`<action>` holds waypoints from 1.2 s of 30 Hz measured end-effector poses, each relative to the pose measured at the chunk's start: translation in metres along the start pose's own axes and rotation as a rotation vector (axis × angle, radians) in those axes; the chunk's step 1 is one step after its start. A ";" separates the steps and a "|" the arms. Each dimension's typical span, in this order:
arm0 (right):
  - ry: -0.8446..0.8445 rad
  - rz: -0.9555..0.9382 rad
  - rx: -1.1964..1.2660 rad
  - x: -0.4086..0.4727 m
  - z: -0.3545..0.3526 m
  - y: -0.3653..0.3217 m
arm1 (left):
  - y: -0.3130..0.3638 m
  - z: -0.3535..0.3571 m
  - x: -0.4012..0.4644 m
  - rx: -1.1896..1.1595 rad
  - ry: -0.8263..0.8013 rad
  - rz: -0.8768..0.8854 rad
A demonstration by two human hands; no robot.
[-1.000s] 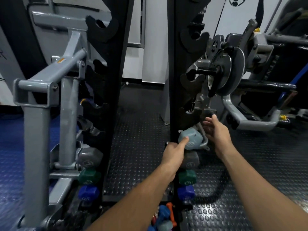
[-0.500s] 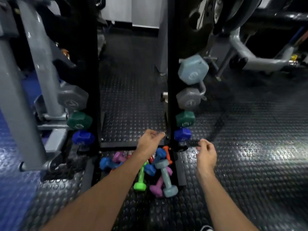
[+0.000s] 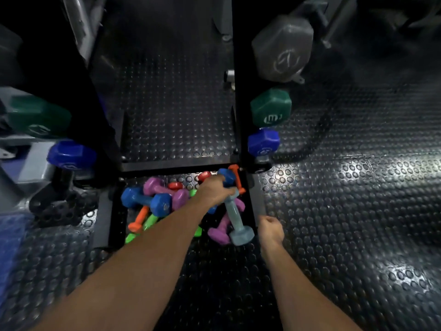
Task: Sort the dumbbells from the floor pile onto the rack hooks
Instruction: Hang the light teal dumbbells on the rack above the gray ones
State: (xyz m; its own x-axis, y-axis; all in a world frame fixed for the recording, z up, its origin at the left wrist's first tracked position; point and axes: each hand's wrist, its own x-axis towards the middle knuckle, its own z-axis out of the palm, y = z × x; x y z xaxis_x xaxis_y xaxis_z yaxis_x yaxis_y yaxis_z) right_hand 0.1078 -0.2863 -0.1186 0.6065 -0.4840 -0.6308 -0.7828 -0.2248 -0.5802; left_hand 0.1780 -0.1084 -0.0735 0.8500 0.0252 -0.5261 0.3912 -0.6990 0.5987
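Observation:
A pile of small coloured dumbbells lies on the floor inside the rack's base frame (image 3: 176, 166). My left hand (image 3: 214, 191) reaches into the pile's far right and curls around a small blue dumbbell (image 3: 227, 176), whose handle it hides. A grey-blue dumbbell (image 3: 235, 218) lies just under that hand, pointing toward me. A larger blue dumbbell (image 3: 145, 199), purple ones (image 3: 220, 231), orange ones (image 3: 139, 219), a green one (image 3: 150, 222) and a red one (image 3: 175, 186) lie around it. My right hand (image 3: 270, 229) hovers loosely curled at the pile's right edge, holding nothing.
The rack's right upright (image 3: 238, 91) carries a grey dumbbell (image 3: 282, 48), a green one (image 3: 270, 107) and a blue one (image 3: 263, 142) on its lower hooks. At the left hang matching green (image 3: 38, 115) and blue (image 3: 71, 155) heads. Studded black rubber floor (image 3: 346, 211) spreads to the right.
My view has tipped down from the rack to the floor pile. My left hand left the racked dumbbell, dropped into the pile and closed on a blue dumbbell. My right hand came down beside it.

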 end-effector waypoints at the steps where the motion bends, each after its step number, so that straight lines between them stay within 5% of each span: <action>1: -0.011 0.022 -0.003 0.003 0.004 0.004 | -0.004 0.005 0.004 0.033 -0.017 0.004; 15: -0.260 0.342 0.241 0.032 0.049 0.057 | -0.024 0.052 0.044 0.454 0.043 0.209; 19: -0.163 0.235 0.193 0.024 0.048 0.064 | -0.026 0.047 0.043 0.438 0.062 0.258; 24: -0.047 -0.023 0.075 0.000 0.027 0.039 | -0.031 0.019 0.024 0.135 0.074 0.171; 36: -0.142 -0.495 -0.106 -0.123 -0.010 -0.116 | -0.020 -0.156 -0.098 -0.379 0.256 -0.057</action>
State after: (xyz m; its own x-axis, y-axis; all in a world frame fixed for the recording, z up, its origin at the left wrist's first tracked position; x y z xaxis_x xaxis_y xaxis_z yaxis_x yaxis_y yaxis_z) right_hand 0.1220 -0.2094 0.0316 0.9147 -0.1806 -0.3616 -0.4027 -0.4854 -0.7761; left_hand 0.1413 0.0145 0.0602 0.8648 0.2651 -0.4264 0.5003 -0.3820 0.7771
